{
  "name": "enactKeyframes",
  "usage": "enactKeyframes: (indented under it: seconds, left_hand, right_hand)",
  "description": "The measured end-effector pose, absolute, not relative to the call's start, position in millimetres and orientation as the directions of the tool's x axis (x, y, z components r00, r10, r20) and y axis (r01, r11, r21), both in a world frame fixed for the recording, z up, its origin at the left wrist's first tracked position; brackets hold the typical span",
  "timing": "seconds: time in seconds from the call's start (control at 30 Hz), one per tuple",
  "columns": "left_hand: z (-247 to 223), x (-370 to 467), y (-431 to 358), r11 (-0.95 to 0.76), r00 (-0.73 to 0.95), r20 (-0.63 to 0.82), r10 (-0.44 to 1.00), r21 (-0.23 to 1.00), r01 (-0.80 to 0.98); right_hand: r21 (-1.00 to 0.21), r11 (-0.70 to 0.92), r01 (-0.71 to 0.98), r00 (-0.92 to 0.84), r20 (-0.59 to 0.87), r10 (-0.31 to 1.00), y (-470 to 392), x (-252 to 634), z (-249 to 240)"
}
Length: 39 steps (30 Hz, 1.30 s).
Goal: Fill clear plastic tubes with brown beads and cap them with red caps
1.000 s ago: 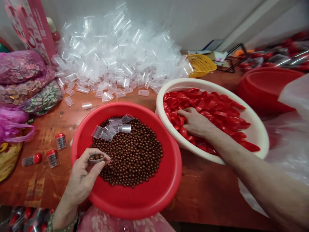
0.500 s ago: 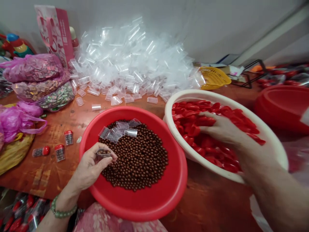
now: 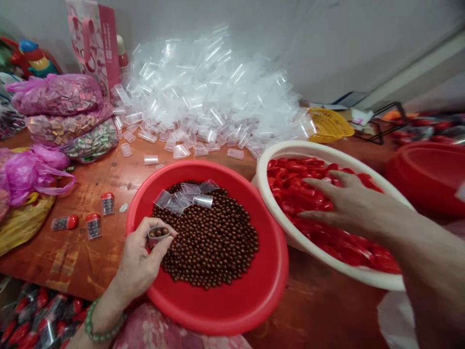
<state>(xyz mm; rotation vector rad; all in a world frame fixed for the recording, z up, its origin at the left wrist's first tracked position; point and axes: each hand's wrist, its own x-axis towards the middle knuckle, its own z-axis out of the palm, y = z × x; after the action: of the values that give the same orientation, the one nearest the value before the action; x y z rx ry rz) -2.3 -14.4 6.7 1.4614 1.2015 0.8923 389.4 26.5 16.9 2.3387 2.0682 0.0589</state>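
My left hand (image 3: pixel 140 259) pinches a small clear plastic container (image 3: pixel 159 232) with brown balls inside, its mouth facing up. It is over the left rim of a red basin (image 3: pixel 225 310). Glossy brown balls (image 3: pixel 214 237) heap up in that basin, and several clear containers (image 3: pixel 185 196) lie on top of them. On the right, my right hand (image 3: pixel 336 198) reaches over a white basin (image 3: pixel 363 276) of red plastic caps (image 3: pixel 290 177). Its fingers are spread just above or against the caps, with nothing held in them.
A large pile of clear containers (image 3: pixel 214 92) rises against the wall. Three filled, red-capped containers (image 3: pixel 93 226) lie on the table at left, near pink plastic bags (image 3: pixel 58 94). A yellow basket (image 3: pixel 329 125) stands behind the white basin.
My right hand has lifted from among the red caps, its fingers now spread wider. The left hand keeps hold of the filled container. The whole view has shifted slightly.
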Motion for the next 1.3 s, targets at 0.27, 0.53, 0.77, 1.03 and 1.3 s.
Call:
enactKeyframes:
  seconds: [0.27,0.53,0.77,1.03,1.3]
  left_hand:
    - [-10,-7,-27,-0.292,0.292,0.191,0.937,0.887,0.358]
    - [-14,-5,-26,-0.366,0.302,0.284,0.91,0.892,0.266]
    - [-11,-6,-23,-0.391,0.346,0.313,0.884,0.901,0.185]
    - [-14,-12,-25,-0.312,0.376,0.231,0.897,0.934,0.172]
    - [-16,-13,-24,-0.296,0.385,0.216,0.897,0.941,0.162]
  right_hand:
    - [-0.43,0.022,0.903,-0.069,-0.095,0.993,17,255,-32]
    - [-0.515,-0.183,0.838,0.019,-0.308,0.951,6,224,-85]
    - [-0.657,-0.181,0.732,-0.086,-0.352,0.932,-29,157,-80]
    - [-0.819,-0.307,0.485,0.023,-0.339,0.941,-24,182,-25]
    - [-0.882,-0.412,0.23,0.498,-0.257,0.828,51,203,-94]
